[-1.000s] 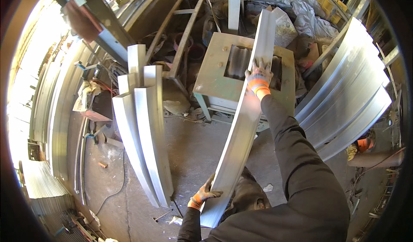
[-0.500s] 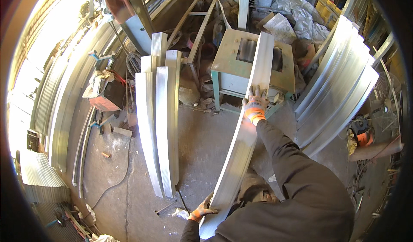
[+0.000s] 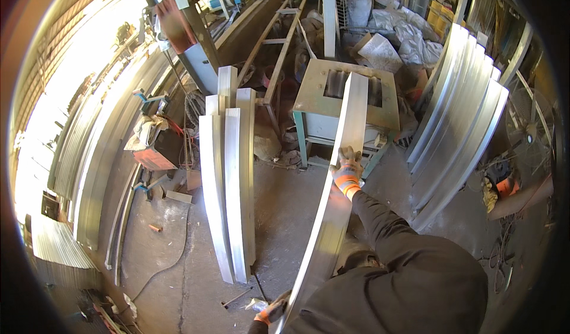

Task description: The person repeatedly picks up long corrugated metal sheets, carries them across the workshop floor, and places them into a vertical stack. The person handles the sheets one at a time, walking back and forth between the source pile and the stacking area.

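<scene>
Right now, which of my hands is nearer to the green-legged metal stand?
Right. The right hand is on the metal profile, just short of the metal stand; the left hand is farther away, at the profile's left edge near the picture's bottom.

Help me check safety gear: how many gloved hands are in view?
2: the left gloved hand against the lower left edge of the long metal profile, and the right gloved hand farther up it.

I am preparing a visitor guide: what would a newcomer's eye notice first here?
Probably the long silvery profile slanting down the middle, with the gloved right hand on it and the left hand at its lower edge. Next, the cluster of metal profiles to its left, and the broad silvery stack at the right.
</scene>
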`<action>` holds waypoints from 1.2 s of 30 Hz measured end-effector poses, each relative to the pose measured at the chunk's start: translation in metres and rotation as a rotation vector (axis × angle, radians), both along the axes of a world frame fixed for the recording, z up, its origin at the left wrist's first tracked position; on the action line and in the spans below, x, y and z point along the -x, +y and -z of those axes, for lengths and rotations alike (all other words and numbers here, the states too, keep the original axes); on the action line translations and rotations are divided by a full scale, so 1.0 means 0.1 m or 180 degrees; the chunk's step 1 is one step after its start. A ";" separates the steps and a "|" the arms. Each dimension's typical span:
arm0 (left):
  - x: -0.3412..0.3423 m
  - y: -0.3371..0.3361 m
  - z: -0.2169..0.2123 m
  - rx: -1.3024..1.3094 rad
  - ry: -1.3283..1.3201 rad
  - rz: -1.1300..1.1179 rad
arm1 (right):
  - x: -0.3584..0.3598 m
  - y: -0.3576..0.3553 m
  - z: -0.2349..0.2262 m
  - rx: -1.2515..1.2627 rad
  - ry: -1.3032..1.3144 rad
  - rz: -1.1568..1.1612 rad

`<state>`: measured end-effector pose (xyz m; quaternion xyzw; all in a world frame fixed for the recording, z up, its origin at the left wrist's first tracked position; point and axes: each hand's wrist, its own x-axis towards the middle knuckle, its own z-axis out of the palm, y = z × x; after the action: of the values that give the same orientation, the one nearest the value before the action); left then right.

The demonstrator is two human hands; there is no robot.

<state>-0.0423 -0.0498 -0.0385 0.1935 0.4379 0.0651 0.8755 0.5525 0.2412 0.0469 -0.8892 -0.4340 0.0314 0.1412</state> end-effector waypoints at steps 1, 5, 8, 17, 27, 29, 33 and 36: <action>0.01 -0.01 0.06 0.0265 0.0244 -0.0260 | -0.07 -0.04 0.07 -0.0457 0.0137 0.0120; -0.15 0.05 0.32 0.0655 0.0403 0.0065 | -0.53 0.01 0.46 -0.1709 0.0575 -0.0208; -0.34 0.35 0.34 0.0855 0.0627 0.0746 | -0.90 0.22 0.74 -0.2156 0.1497 -0.0138; -1.73 1.62 -0.39 -0.0938 0.0231 0.0730 | -1.95 1.77 0.32 -0.1559 0.0152 0.0078; -4.99 4.04 -0.04 -0.2667 0.0583 0.1116 | -4.75 4.67 0.11 0.0277 -0.0638 0.0440; -5.53 4.39 0.08 -0.2745 0.0478 0.1040 | -5.35 5.05 0.09 0.0349 -0.0568 0.0476; -6.31 4.98 0.25 -0.2865 0.0320 0.1020 | -6.16 5.60 0.17 0.0358 -0.1023 0.0369; -6.61 5.32 0.23 -0.2676 0.0155 0.0836 | -6.61 6.04 0.30 0.0126 -0.1166 0.0146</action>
<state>0.6184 0.4819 -0.0615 0.5884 0.3656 0.1212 0.7109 1.2136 0.8449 0.0174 -0.8923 -0.4314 -0.1258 0.0429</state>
